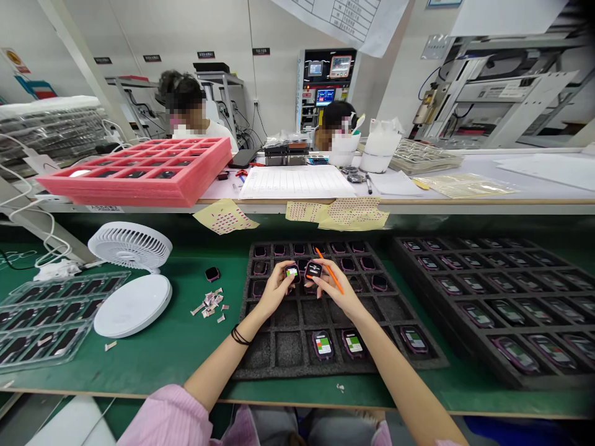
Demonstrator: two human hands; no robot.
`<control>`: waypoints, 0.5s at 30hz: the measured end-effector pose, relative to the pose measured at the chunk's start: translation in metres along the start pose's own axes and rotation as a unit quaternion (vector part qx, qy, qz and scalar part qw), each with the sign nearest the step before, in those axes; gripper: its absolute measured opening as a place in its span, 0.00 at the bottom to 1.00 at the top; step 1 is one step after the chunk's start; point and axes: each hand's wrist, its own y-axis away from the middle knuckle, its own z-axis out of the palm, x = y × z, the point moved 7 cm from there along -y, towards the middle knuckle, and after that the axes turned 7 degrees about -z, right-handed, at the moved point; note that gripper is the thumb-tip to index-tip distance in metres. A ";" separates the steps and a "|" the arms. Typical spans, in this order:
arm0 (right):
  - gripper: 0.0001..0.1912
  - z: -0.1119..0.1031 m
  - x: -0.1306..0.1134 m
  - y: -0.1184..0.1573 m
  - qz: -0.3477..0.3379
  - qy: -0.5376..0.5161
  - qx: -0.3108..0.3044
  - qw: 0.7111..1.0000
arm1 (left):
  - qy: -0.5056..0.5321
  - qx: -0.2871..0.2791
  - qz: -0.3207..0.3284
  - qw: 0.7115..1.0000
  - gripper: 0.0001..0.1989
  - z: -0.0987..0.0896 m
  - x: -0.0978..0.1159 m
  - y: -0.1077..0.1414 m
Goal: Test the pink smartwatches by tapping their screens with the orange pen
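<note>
My left hand (277,286) grips a smartwatch body (292,272) whose lit screen shows green and white. Close beside it, my right hand (338,290) holds a second smartwatch body (313,270) with a dark screen bearing text and an orange strip. An orange pen-like stick (331,271) also sits in my right hand, slanting up past the fingers. Both hands are above a black foam tray (304,370) divided into square pockets. Dark-screened watches fill its far rows, and a few lit ones, such as a watch (322,345), lie in the near row.
A second black foam tray (483,365) of watches stands right. To the left are a white fan (132,306), clear plastic trays (46,356), paper scraps (211,302) and a loose watch (212,274). A pink foam tray (125,192) rests on the shelf; two people sit beyond.
</note>
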 end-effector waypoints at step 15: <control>0.15 -0.007 -0.004 0.001 -0.003 0.031 0.047 0.998 | -0.014 -0.003 0.004 1.000 0.20 0.000 -0.002 -0.001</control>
